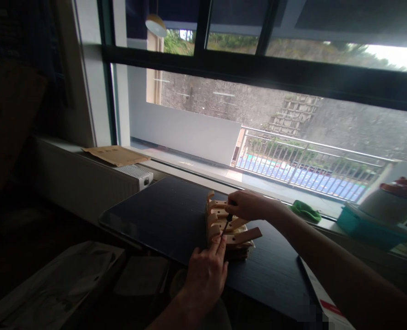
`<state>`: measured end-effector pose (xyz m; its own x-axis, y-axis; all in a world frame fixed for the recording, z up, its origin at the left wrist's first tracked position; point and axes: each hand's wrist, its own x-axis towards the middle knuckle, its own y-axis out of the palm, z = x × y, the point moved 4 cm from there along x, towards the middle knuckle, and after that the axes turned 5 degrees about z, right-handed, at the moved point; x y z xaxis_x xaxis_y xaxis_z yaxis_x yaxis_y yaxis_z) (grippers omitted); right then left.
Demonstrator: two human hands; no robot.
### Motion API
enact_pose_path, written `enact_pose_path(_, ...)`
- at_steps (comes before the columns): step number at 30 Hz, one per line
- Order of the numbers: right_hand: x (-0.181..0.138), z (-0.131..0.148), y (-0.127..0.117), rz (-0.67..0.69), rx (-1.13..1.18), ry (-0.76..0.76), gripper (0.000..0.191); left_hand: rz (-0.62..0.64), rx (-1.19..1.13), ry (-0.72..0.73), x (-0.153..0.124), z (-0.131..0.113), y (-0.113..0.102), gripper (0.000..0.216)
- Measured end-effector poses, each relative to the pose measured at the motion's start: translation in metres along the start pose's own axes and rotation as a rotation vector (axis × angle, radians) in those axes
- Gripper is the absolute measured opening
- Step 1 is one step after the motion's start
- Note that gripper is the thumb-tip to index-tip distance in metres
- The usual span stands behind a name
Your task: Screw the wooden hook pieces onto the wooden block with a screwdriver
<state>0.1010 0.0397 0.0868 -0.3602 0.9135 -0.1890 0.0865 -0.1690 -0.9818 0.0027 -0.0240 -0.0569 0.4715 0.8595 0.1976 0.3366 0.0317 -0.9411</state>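
My right hand is closed round the handle of a dark screwdriver, whose shaft slants down to the left. Its tip meets a pale wooden rack with curved hooks, close to the fingertips of my left hand. Two fingers of that hand stretch forward and press on the near side of the wood, with the thumb apart. Several curved wooden pieces with dark holes lie side by side, raised on a thick block or stack at the table's right part. The screw, if there is one, is hidden.
The dark table stands against the window sill. On the sill are a green cloth and a teal container. A brown envelope rests on the radiator. Papers or bags lie low at the left.
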Motion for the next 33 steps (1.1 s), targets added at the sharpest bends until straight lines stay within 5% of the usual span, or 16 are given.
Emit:
enact_pose_path(7, -0.008, 0.010, -0.005, 0.063, -0.018, -0.046, 0.020, 0.037, 0.048, -0.010, 0.001, -0.003, -0.006, 0.056)
enact_pose_path(14, -0.004, 0.012, -0.002, -0.018, -0.088, 0.032, 0.029, 0.019, 0.045, 0.005, 0.000, -0.002, -0.003, 0.056)
enact_pose_path(22, -0.006, 0.006, -0.007, 0.068, 0.046, -0.061, 0.019, 0.032, 0.078, -0.003, 0.000, -0.002, -0.003, 0.057)
enact_pose_path(29, 0.008, 0.000, 0.005, -0.064, 0.053, 0.041, 0.038, 0.024, 0.065, 0.005, -0.001, -0.001, -0.001, 0.057)
enact_pose_path(33, 0.008, 0.000, 0.000, 0.009, 0.097, -0.015, 0.029, 0.023, 0.081, 0.013, -0.001, 0.000, -0.002, 0.058)
